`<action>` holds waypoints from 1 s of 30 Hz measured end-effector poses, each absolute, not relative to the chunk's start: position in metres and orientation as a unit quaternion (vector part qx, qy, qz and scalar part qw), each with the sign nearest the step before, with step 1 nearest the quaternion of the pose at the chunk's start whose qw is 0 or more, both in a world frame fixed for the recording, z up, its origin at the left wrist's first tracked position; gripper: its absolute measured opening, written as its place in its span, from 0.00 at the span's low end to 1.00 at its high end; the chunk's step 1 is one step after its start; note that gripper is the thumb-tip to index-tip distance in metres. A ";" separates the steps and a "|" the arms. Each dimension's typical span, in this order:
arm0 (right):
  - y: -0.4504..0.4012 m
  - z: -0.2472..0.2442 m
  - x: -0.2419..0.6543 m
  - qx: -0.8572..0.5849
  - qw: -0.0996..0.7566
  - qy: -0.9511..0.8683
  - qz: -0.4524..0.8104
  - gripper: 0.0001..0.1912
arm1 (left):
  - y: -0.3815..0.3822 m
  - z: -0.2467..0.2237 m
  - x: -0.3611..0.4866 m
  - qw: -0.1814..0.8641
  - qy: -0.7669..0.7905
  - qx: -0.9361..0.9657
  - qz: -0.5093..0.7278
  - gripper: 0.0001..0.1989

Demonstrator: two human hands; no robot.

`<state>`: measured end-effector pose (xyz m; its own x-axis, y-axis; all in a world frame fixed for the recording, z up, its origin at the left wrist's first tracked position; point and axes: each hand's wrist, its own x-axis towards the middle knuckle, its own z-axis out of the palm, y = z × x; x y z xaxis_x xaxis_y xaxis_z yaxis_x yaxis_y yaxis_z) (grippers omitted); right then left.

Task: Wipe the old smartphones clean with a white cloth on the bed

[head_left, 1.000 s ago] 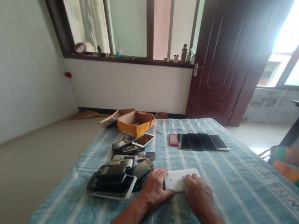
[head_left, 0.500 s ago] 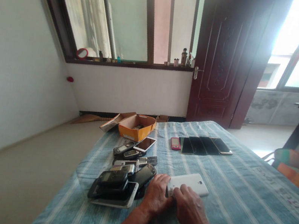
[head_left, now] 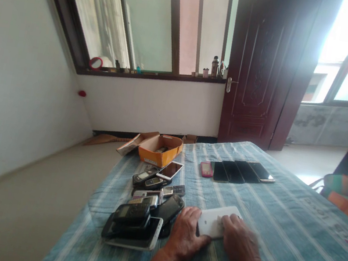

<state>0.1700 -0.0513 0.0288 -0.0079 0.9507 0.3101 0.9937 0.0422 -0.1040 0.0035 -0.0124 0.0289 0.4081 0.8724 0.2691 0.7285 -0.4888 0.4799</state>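
- Head view: a person's left hand (head_left: 186, 233) grasps the left end of a white phone (head_left: 209, 227), fingers at its far side, thumb along its near edge.
- The right hand (head_left: 240, 244) is bent over the same phone, its fingers bunched on a small white wad (head_left: 219, 219) pressed to the phone's back.
- The white phone lies back up on the surface (head_left: 272, 258), which is spread with a blue striped cloth; it sits in front of the person, just right of a heap of handsets.
- In that heap, a black keypad phone (head_left: 131, 213) rests on top of a larger pale-edged phone (head_left: 151, 238), with a dark touchscreen phone (head_left: 170, 208) beside them, near the left hand.
- Farther back in the heap, a white-framed phone (head_left: 170, 170) lies with its dark screen up, just in front of an open orange box (head_left: 152, 158) with items inside.
- To the right of the box and well apart from it, a pink phone (head_left: 206, 169) and four dark smartphones (head_left: 234, 171) form a row, screens up.
- Behind the surface stand a dark red door (head_left: 258, 78) and a window ledge holding a red-rimmed mirror (head_left: 95, 63) and a flask (head_left: 214, 68).
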 end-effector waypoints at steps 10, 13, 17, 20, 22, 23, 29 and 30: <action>-0.061 0.020 0.148 -0.615 0.191 -0.764 -0.041 0.12 | -0.012 0.025 0.003 0.134 0.478 0.831 0.253 0.16; -0.057 0.025 0.160 -0.655 0.163 -0.736 -0.059 0.12 | -0.013 0.028 0.004 0.145 0.483 0.825 0.254 0.18; -0.053 0.028 0.171 -0.695 0.148 -0.699 -0.081 0.12 | -0.013 0.029 0.004 0.157 0.480 0.825 0.252 0.21; -0.054 0.027 0.167 -0.688 0.151 -0.707 -0.070 0.12 | -0.013 0.028 0.004 0.150 0.482 0.825 0.255 0.21; -0.057 0.026 0.160 -0.668 0.167 -0.723 -0.053 0.12 | -0.013 0.028 0.004 0.142 0.481 0.825 0.259 0.20; -0.059 0.025 0.157 -0.656 0.178 -0.732 -0.044 0.12 | -0.013 0.028 0.004 0.137 0.479 0.827 0.260 0.19; -0.065 0.026 0.146 -0.621 0.210 -0.755 -0.012 0.12 | -0.012 0.029 0.004 0.124 0.473 0.833 0.259 0.16; -0.064 0.027 0.148 -0.628 0.202 -0.751 -0.014 0.12 | -0.011 0.029 0.004 0.126 0.474 0.832 0.258 0.17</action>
<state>0.1478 -0.0638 0.0269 -0.1293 0.9382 0.3210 0.9497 0.2103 -0.2321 0.0043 -0.0114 0.0288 0.4171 0.8543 0.3102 0.7244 -0.5186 0.4542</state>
